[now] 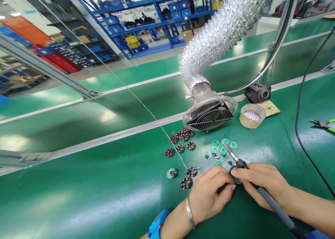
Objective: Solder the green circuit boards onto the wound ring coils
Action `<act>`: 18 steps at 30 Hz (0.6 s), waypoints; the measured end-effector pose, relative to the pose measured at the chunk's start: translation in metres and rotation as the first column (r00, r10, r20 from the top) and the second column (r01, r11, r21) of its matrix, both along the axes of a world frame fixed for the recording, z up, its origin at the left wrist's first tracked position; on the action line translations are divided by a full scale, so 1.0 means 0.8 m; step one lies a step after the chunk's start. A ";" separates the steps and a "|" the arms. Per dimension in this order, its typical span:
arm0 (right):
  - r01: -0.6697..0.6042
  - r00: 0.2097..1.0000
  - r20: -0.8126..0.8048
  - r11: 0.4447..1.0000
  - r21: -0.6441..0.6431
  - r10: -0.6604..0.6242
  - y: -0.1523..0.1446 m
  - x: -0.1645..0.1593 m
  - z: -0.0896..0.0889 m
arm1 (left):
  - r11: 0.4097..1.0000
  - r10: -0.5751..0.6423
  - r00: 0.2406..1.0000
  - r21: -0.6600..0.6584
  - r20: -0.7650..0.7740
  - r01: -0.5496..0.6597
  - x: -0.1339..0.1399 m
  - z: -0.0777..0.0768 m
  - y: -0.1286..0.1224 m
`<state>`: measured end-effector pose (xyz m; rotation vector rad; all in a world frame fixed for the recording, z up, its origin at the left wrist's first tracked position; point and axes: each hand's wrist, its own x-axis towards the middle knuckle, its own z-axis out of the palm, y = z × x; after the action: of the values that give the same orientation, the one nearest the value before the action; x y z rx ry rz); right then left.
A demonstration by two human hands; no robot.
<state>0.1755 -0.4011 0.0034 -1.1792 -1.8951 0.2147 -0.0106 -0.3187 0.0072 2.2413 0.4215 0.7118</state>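
Observation:
My right hand (267, 185) grips a soldering iron (272, 200) together with its dark collar. The iron's metal tip points up and left over a loose cluster of small round green circuit boards (215, 150). My left hand (213, 190) is closed, thumb against fingers, close beside the right fingertips; a dark bit shows at its fingers, but what it pinches is mostly hidden. Part of a green board (237, 180) peeks out between the two hands. Left of my left hand lie copper-wound ring coils (186, 183) and a ring with a green board (171, 173) on it.
A fume extractor hood (210, 117) on a silver flexible duct (220, 40) hangs over the bench. Behind are a tub of metal bits (252, 116), a yellow sponge (270, 108) and a black holder (258, 92). Green-handled cutters (324, 125) lie right; a thin wire (146, 108) slants down.

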 end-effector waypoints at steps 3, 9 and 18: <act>0.005 1.000 -0.017 1.000 0.020 -0.005 -0.001 0.000 0.002 | 0.984 0.050 0.997 -0.169 -0.054 -0.058 0.005 0.004 -0.004; -0.051 0.997 0.056 0.997 0.065 0.047 -0.002 0.002 0.006 | 0.853 0.129 0.964 -0.470 -0.230 -0.227 0.014 0.013 -0.007; -0.082 0.992 0.100 0.996 0.042 0.077 -0.002 0.003 0.003 | 0.679 0.062 0.969 -0.701 -0.239 -0.216 0.009 0.010 -0.005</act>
<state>0.1779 -0.4031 0.0060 -1.1018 -2.0247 0.1573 -0.0032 -0.3225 0.0151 1.5169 0.8231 0.2971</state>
